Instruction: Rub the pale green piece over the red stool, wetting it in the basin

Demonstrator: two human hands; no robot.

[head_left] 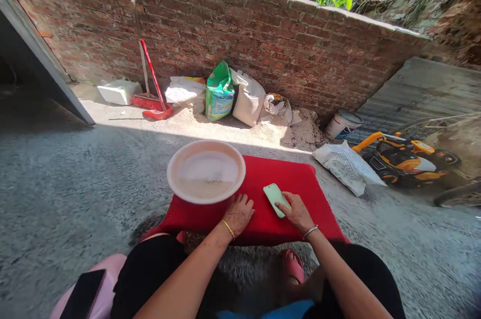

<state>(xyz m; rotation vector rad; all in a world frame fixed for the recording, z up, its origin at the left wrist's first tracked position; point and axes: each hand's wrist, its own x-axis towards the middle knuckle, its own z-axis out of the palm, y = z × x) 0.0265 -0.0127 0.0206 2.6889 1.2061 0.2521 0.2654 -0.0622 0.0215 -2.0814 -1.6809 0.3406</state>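
Observation:
My right hand (299,215) has its thumb over the face of a light green smartphone (273,195) and its fingers along the right edge. The phone lies at a slant on, or just above, a red cloth (278,171) spread over a low table. Beside it, my left hand (239,215) rests on the cloth with bent, slightly parted fingers and nothing visible in them. Just beyond that hand stands a wide, pale pink basin (206,147). A small cluster of dark, thin bits (214,178) shows on its bottom; I cannot make out what they are.
A dark flat object (83,295) lies on a pink stool (112,263) at my left. Along the brick wall (180,33) are a red broom and dustpan (158,112), a green bag (220,93), sacks (250,96) and a bucket (342,124). A yellow-black toy excavator (413,158) stands right.

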